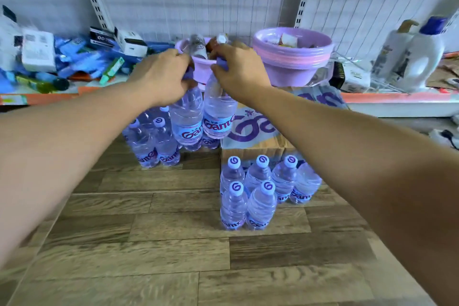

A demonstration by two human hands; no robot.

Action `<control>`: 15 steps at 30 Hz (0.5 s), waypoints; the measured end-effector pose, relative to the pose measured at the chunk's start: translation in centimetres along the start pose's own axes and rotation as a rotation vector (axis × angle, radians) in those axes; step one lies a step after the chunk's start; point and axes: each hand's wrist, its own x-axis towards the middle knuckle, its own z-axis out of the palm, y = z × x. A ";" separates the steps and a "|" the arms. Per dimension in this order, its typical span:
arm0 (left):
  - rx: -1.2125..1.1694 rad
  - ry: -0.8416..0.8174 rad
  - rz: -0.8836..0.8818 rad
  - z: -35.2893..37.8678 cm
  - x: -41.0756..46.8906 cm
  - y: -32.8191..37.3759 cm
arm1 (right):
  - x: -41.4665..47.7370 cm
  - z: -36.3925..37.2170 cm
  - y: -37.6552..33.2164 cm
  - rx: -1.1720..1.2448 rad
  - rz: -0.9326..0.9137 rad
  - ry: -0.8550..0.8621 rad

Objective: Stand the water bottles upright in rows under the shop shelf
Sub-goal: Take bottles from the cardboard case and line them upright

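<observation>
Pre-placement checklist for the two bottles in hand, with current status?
1. Grip of left hand on left bottle, fingers round the neck: ok.
2. Grip of right hand on right bottle, fingers round the neck: ok.
3. Both held bottles cap-up, near vertical: ok.
4. The floor group below them stands upright: ok.
5. Free floor spot beside that group: cannot tell, the held bottles hide it.
6. Clearance from the purple basin behind the hands: cannot tell, depth unclear.
</observation>
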 end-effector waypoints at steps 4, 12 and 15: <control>-0.073 0.045 0.066 -2.5 1.2 4.5 | -1.4 -6.0 1.2 -0.035 0.093 0.099; -0.320 0.016 0.217 -1.7 0.8 14.9 | -7.1 -12.8 7.1 -0.215 0.193 -0.002; -0.374 -0.044 0.283 -0.3 0.1 18.5 | -9.6 -13.8 9.8 -0.224 0.242 -0.055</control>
